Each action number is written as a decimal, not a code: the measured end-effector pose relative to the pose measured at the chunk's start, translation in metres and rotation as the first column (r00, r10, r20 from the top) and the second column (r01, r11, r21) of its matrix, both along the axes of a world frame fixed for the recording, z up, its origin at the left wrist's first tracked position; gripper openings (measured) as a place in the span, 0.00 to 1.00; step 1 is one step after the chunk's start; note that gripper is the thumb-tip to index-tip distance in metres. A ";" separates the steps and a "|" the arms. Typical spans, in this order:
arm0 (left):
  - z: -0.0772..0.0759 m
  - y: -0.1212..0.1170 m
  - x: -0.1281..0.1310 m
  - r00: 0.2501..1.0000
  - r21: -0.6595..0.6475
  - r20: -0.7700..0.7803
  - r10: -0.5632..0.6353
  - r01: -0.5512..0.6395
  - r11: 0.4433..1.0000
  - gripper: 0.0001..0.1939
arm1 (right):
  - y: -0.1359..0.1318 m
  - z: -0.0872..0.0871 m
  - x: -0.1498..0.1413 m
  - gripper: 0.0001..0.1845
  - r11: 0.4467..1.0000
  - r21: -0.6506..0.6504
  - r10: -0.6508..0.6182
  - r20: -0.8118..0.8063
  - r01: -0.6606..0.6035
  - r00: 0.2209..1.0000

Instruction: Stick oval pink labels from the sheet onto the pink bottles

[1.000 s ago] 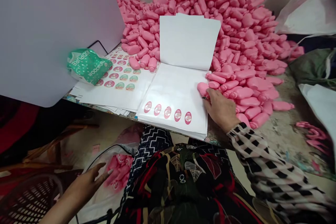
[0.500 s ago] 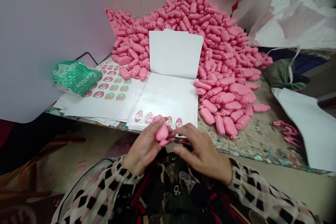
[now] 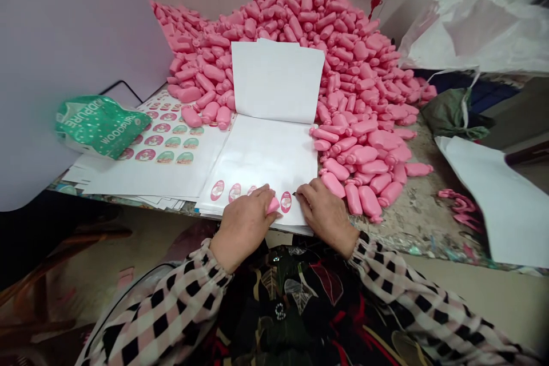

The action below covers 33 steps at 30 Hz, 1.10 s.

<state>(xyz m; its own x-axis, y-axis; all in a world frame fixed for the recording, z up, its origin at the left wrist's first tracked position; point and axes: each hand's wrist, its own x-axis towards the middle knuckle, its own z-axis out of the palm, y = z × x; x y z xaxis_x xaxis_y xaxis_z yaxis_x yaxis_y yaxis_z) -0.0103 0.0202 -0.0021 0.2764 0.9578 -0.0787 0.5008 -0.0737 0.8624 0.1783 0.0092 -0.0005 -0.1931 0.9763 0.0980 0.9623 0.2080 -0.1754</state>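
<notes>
My left hand [image 3: 242, 223] is closed round a small pink bottle [image 3: 273, 205], held at the near edge of a white sticker sheet [image 3: 266, 154]. A row of oval pink stickers [image 3: 217, 190] runs along that edge. My right hand [image 3: 325, 213] rests on the sheet's near right corner, fingers curled and pinched at the sheet next to one sticker [image 3: 286, 202]. What the fingertips hold is too small to see. A big heap of pink bottles [image 3: 326, 51] lies behind and to the right of the sheet.
More sticker sheets [image 3: 167, 143] lie to the left under a green packet [image 3: 98, 124]. A folded white sheet [image 3: 277, 80] leans on the heap. Plastic bags [image 3: 472, 23], dark cloth [image 3: 454, 114] and white paper [image 3: 501, 200] sit at the right on the worn table [image 3: 424, 229].
Both hands moved from my lap up onto the sheet's near edge. The left hand still holds the pink bottle; the right hand has gone to the stickers.
</notes>
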 end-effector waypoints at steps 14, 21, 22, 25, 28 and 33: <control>-0.004 0.001 -0.001 0.988 0.146 -0.146 -0.042 0.063 0.987 0.13 | 0.004 0.001 0.009 0.13 0.993 -0.034 0.117 0.018 -0.116 0.993; 0.000 0.000 0.000 0.915 0.237 -0.396 -0.080 0.186 0.954 0.14 | 0.006 0.001 0.012 0.13 0.990 -0.041 0.131 -0.052 -0.133 0.990; 0.001 0.000 0.001 0.896 0.231 -0.435 -0.088 0.205 0.951 0.15 | 0.006 -0.001 0.012 0.13 0.990 -0.044 0.130 -0.081 -0.134 0.988; 0.005 0.002 0.004 0.816 0.207 -0.567 -0.113 0.274 0.939 0.18 | 0.002 -0.009 0.011 0.11 0.994 -0.034 0.099 -0.186 -0.108 0.977; 0.006 0.004 0.006 0.750 0.206 -0.649 -0.123 0.330 0.921 0.22 | -0.002 -0.015 0.006 0.09 1.000 -0.018 0.009 -0.291 -0.015 0.957; 0.005 0.005 0.006 0.712 0.222 -0.690 -0.125 0.373 0.901 0.23 | -0.002 -0.017 -0.003 0.09 0.997 -0.026 -0.082 -0.333 0.077 0.939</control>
